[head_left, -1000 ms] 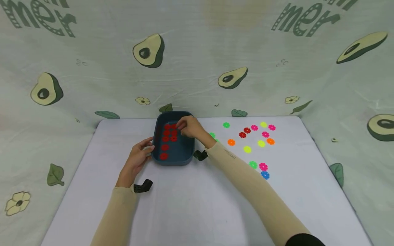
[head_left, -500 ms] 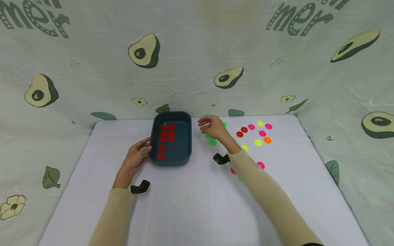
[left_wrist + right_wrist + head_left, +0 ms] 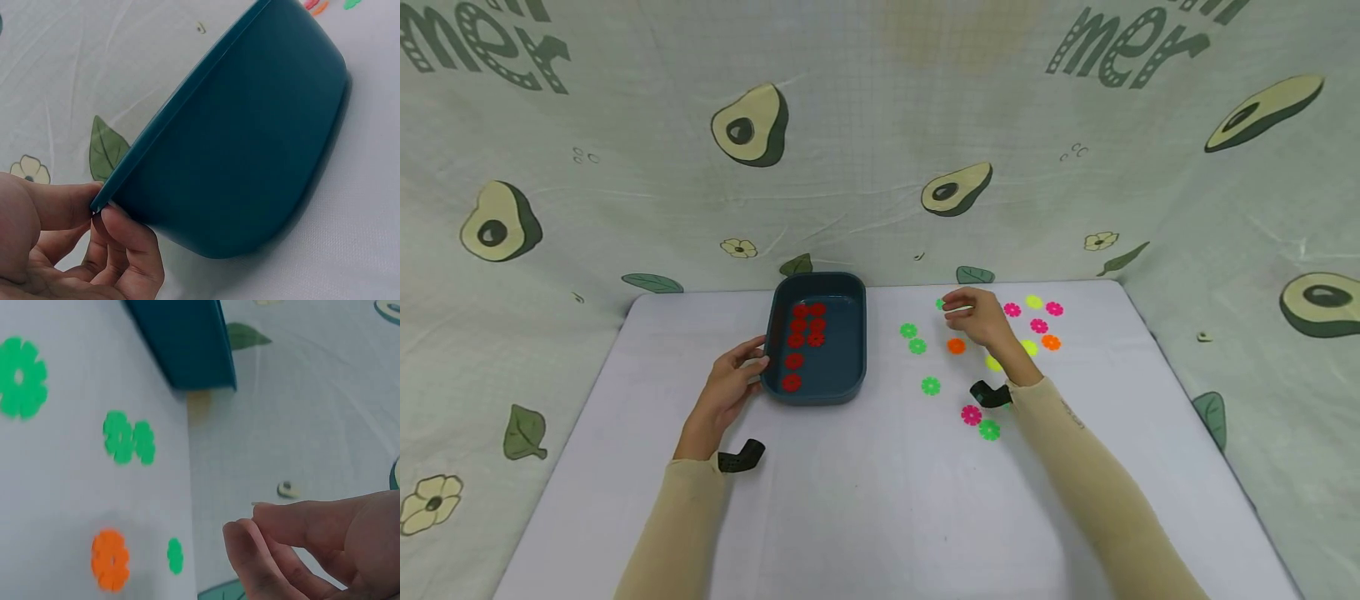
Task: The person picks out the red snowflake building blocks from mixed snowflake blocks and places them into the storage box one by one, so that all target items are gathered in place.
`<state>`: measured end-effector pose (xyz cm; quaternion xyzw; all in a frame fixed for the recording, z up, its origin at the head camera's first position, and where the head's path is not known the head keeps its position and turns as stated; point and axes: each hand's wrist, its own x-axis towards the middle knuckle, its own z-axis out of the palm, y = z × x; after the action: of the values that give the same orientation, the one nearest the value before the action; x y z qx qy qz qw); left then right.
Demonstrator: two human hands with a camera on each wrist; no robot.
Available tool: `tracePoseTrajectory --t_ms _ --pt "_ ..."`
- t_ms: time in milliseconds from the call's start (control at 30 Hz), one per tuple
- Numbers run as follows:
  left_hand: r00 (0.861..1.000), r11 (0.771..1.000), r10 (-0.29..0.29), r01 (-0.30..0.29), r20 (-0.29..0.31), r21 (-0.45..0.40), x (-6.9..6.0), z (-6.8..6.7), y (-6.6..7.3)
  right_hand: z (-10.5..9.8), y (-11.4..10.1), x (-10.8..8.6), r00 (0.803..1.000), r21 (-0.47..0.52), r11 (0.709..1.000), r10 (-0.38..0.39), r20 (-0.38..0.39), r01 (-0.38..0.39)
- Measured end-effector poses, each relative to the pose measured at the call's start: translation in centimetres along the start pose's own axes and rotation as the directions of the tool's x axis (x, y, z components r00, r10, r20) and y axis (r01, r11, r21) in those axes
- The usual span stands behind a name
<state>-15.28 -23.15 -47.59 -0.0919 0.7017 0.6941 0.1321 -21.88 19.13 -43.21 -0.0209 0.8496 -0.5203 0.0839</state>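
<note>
A dark blue-green rectangular tray [image 3: 842,362] stands at the back of the white table, with several red flower-shaped discs [image 3: 793,361] along its left side. My left hand [image 3: 724,396] pinches the tray's left rim; the left wrist view shows the thumb [image 3: 65,203] and fingers [image 3: 131,250] on either side of that rim. To the right of the tray, my right hand [image 3: 981,321] is above the scattered discs, fingers loosely bent and nothing visible between them. It hides part of a green disc [image 3: 939,304]. An orange disc [image 3: 956,346] lies just below its fingers.
Green discs [image 3: 917,346] lie between the tray and my right hand. Pink discs [image 3: 1039,326], yellow discs [image 3: 1033,302] and an orange disc [image 3: 1051,342] are spread farther right. A pink disc [image 3: 972,415] lies nearer me. A patterned cloth [image 3: 880,167] hangs behind the table [image 3: 850,517].
My right hand has left the inside of the tray and moved right, over the scattered discs. The left hand keeps its grip on the rim. The head view has shifted slightly.
</note>
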Motion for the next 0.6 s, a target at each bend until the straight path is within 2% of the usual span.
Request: tracePoseTrajectory --t_ms 300,600 --pt "1.0 1.0 0.006 -0.006 -0.002 -0.004 0.0 -0.1 -0.1 -2.7 3.0 -0.1 0.993 -0.07 0.994 0.083 -0.083 -0.089" --pt "1.0 1.0 0.009 -0.009 -0.004 -0.01 0.0 0.1 -0.1 -4.1 5.6 -0.4 0.988 -0.121 0.985 0.107 -0.11 -0.12"
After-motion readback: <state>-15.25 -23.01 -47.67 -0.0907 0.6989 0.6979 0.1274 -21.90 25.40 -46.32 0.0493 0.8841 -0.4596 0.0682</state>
